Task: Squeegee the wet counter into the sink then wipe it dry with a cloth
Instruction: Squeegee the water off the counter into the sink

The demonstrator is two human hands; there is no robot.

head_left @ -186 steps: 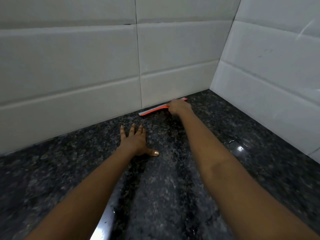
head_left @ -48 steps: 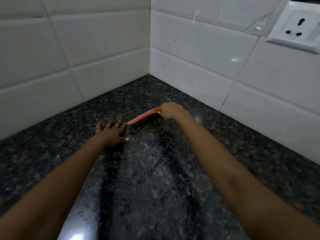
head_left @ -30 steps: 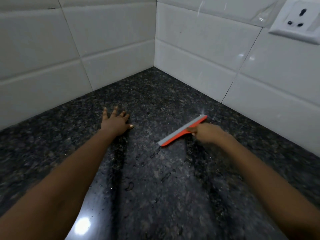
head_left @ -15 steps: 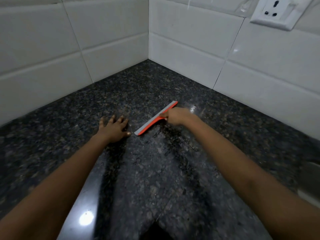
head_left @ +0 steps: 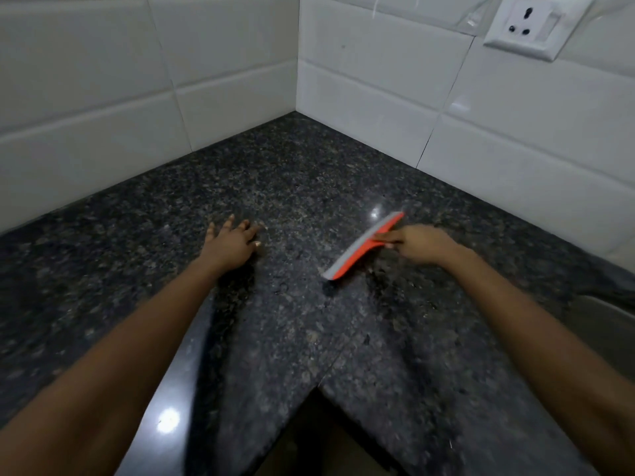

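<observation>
on the dark speckled granite counter (head_left: 292, 321), a little right of the back corner where the white tiled walls (head_left: 223, 97) meet: an orange plastic squeegee with a grey rubber blade (head_left: 364, 247), slanting from near the back wall toward the notch in the front edge. blurred by motion, so hard to say whether the rubber lip is pressed onto the stone or just skimming it. gripped by the right hand (head_left: 421, 243), fingers curled round the short orange handle at mid-blade. flat on the stone to the left, well apart from the tool, the left hand (head_left: 232, 240), fingers straight and spread, holding nothing, probably bracing. at the right edge of the counter, a sliver of steel sink (head_left: 608, 324), just beyond the right forearm. judged to be in the squeegee stage, with no cloth in view. likely light and easy to steer one-handed; stiff plastic back, soft bendy lip, so calls for even downward pressure to seal the lip against the stone. best taken at the middle of the handle, as here, so that neither end tips up and leaves a streak. probably slick when wet, so worth a full wrap of the fingers rather than a pinch. polished granite likely slippery too under a damp palm. high on the right wall, a white socket plate (head_left: 529, 24), best kept clear of flung water.
</observation>
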